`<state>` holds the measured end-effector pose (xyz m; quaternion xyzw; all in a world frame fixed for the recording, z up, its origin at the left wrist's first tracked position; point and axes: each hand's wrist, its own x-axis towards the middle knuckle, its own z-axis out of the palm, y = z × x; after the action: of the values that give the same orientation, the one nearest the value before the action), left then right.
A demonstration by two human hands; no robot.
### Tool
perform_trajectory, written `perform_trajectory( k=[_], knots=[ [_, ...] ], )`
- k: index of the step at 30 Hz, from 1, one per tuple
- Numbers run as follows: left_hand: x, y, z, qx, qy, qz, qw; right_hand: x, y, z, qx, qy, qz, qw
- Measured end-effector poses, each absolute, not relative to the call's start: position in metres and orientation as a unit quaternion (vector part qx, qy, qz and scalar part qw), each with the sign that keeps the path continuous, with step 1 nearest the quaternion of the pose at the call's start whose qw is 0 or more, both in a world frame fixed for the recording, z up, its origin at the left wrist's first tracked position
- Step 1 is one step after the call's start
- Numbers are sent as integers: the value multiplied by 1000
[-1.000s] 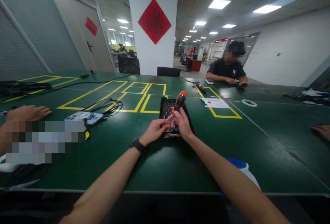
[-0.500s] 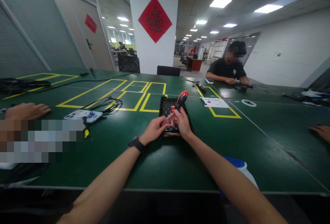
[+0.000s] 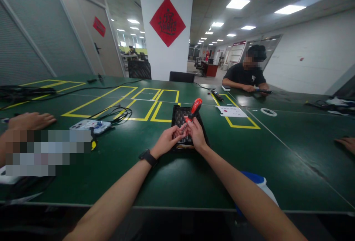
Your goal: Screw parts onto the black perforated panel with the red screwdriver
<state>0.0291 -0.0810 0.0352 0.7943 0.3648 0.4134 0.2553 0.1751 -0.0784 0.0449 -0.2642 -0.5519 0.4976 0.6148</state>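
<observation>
My right hand (image 3: pixel 197 134) is closed around the lower handle and shaft of a screwdriver (image 3: pixel 196 107). Its handle is red and black and slants up to the right; the thin shaft points down to the left. At the shaft's lower end, the thumb and fingers of my left hand (image 3: pixel 168 140) are pinched together. Whether they grip the tip itself or a small piece against it, I cannot make out. Both hands are over a black tray (image 3: pixel 204 137) with a patterned floor, on the green table (image 3: pixel 116 193). Part of the tray is hidden by my hands.
Left of the tray lies a phone (image 3: pixel 91 126) beside black cables (image 3: pixel 124 112). A paper sheet (image 3: pixel 232 111) and a white ring (image 3: pixel 268 112) are to the right. A blue-and-white object (image 3: pixel 253 177) shows by my right forearm. Other people's hands (image 3: pixel 31 121) rest at the sides; a person (image 3: pixel 245 72) sits opposite.
The screwdriver handle has turned about its axis, showing more red now. Both hands stay in nearly the same place over the tray. The view has shifted very slightly.
</observation>
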Motion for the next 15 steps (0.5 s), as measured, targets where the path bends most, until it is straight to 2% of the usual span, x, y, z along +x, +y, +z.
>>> perform_trajectory(
  k=[15],
  knots=[
    [24,-75,26,821,371,379,212,175,-78,46,-258,-550,525,596]
  ],
)
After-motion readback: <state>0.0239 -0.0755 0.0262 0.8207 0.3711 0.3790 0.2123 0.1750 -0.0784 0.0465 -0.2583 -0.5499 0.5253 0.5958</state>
